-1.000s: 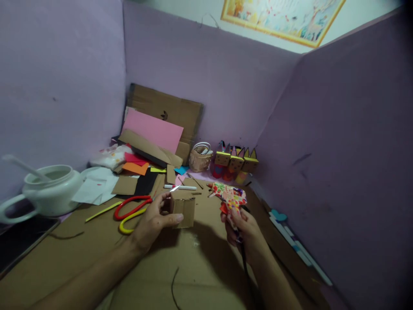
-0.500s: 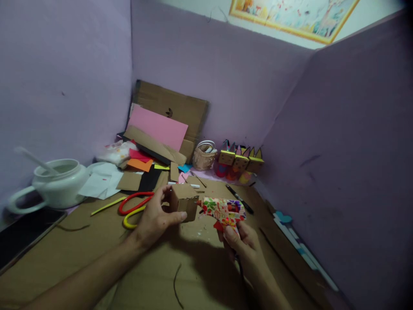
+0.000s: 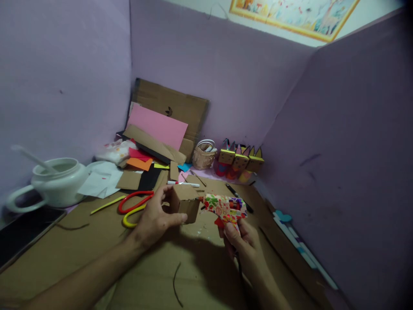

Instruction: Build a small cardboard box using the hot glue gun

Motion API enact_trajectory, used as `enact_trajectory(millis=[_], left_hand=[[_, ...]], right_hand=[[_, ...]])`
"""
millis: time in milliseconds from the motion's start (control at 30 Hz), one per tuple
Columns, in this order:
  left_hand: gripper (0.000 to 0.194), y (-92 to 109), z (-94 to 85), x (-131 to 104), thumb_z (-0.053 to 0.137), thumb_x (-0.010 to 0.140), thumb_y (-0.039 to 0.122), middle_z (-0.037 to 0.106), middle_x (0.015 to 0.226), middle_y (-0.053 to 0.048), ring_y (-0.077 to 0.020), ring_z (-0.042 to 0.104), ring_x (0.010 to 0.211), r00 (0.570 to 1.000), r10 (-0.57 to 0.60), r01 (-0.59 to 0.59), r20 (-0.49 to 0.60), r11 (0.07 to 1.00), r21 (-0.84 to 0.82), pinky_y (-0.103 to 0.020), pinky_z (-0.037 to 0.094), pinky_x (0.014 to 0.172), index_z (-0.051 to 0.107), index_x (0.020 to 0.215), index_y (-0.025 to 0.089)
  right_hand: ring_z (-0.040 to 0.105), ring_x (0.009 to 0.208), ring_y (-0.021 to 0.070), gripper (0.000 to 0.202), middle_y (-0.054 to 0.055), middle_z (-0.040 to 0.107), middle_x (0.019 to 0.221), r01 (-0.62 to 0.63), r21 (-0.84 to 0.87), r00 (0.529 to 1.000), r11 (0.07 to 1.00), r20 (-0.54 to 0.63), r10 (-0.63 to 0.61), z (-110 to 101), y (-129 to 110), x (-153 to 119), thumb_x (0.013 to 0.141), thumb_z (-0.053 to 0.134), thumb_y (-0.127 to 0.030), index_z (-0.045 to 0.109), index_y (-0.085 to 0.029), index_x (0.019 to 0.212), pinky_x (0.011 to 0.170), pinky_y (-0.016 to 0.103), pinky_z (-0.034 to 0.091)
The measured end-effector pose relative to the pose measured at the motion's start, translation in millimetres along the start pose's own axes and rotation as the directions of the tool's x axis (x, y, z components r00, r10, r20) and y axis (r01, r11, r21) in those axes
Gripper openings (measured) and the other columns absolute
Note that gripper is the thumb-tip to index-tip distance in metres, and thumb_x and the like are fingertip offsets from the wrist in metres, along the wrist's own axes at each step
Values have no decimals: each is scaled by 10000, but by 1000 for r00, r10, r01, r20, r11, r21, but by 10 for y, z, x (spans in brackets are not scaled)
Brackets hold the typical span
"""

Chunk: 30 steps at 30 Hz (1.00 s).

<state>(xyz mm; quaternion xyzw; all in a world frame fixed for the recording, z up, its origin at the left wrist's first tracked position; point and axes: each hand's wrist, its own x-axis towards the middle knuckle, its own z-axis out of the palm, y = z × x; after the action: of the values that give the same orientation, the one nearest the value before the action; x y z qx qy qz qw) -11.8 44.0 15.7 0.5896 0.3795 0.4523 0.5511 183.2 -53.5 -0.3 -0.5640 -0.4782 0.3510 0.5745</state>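
My left hand [image 3: 161,215] grips a small brown cardboard box [image 3: 185,200], its thumb along the near side and its fingers behind. In my right hand [image 3: 240,241] is a glue gun [image 3: 222,206] covered in a colourful pattern, held by its handle. The red nozzle points left and sits at the box's upper right edge; whether it touches is hard to tell. A dark cord runs down from the handle. Left of my left hand lie scissors [image 3: 134,201] with red and yellow handles. Behind the box rests a white marker [image 3: 183,184].
Brown cardboard [image 3: 145,275] covers the table. A white pot [image 3: 60,183] and a dark phone-like slab [image 3: 26,237] stand at the left. Paper scraps, a pink sheet [image 3: 158,127] and a wrapped basket [image 3: 204,156] are at the back, beside several cat-eared boxes [image 3: 240,161]. A black pen [image 3: 238,197] lies right.
The glue gun has shifted slightly right and up along the box's top edge. The box is turned a little; both hands keep their hold.
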Motion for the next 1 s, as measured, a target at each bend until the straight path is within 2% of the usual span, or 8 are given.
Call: enact_trajectory(millis=[167, 300, 433, 600, 767, 900, 1000], left_hand=[[774, -38, -35, 52, 782, 528, 307, 581, 1189, -163, -327, 569, 1068, 998, -2, 2, -62, 1000, -12, -420, 486, 844, 448, 1205, 135], [770, -2, -8, 31, 781, 522, 311, 586, 1164, -160, -333, 573, 1057, 999, 4, -4, -46, 1000, -4, -421, 501, 820, 450, 1193, 130], [751, 32, 31, -19, 777, 524, 299, 597, 1156, -160, -337, 591, 1047, 1000, -5, 5, -18, 1000, -10, -437, 514, 826, 457, 1182, 132], [705, 3, 24, -37, 778, 538, 288, 609, 1131, -147, -337, 603, 1034, 1000, 24, -24, 7, 1000, -9, -441, 519, 817, 480, 1161, 148], [713, 13, 7, -26, 781, 541, 268, 601, 1116, -126, -317, 597, 1022, 1000, 10, -11, 7, 1000, 29, -421, 510, 819, 467, 1172, 160], [749, 28, -2, -2, 779, 539, 300, 572, 1143, -141, -317, 580, 1033, 998, 7, -6, -60, 1000, 13, -417, 505, 817, 438, 1186, 140], [740, 8, 10, 1, 779, 544, 285, 573, 1141, -141, -328, 582, 1042, 997, 24, -21, -70, 999, 40, -436, 504, 831, 436, 1185, 144]], right_hand=[[348, 341, 48, 484, -44, 464, 498, 19, 46, 999, 999, -32, -18, -4, -17, 8, 737, 596, -633, 577, -153, 680, 335, 186, 246], [323, 345, 49, 463, -49, 440, 463, 46, 26, 999, 999, -8, -46, 16, 40, 10, 751, 603, -602, 584, -151, 646, 338, 189, 212], [326, 371, 49, 429, -22, 498, 537, 68, 9, 998, 998, 15, -68, 17, 125, 6, 776, 601, -563, 599, -148, 666, 339, 194, 191], [320, 370, 52, 432, -44, 450, 501, 51, 26, 999, 998, 9, -52, 14, 114, 9, 772, 597, -572, 579, -155, 657, 342, 189, 212], [333, 376, 54, 436, -38, 468, 521, 33, 24, 998, 999, -53, -32, 42, 53, -12, 759, 602, -582, 583, -154, 674, 355, 192, 222], [315, 372, 61, 448, -56, 419, 466, 31, 20, 999, 999, -38, -30, 55, 53, -41, 768, 590, -588, 588, -153, 662, 373, 199, 211], [310, 374, 62, 423, -49, 445, 485, 59, 4, 998, 998, -5, -59, 38, 94, -36, 773, 599, -569, 596, -157, 677, 368, 204, 196]])
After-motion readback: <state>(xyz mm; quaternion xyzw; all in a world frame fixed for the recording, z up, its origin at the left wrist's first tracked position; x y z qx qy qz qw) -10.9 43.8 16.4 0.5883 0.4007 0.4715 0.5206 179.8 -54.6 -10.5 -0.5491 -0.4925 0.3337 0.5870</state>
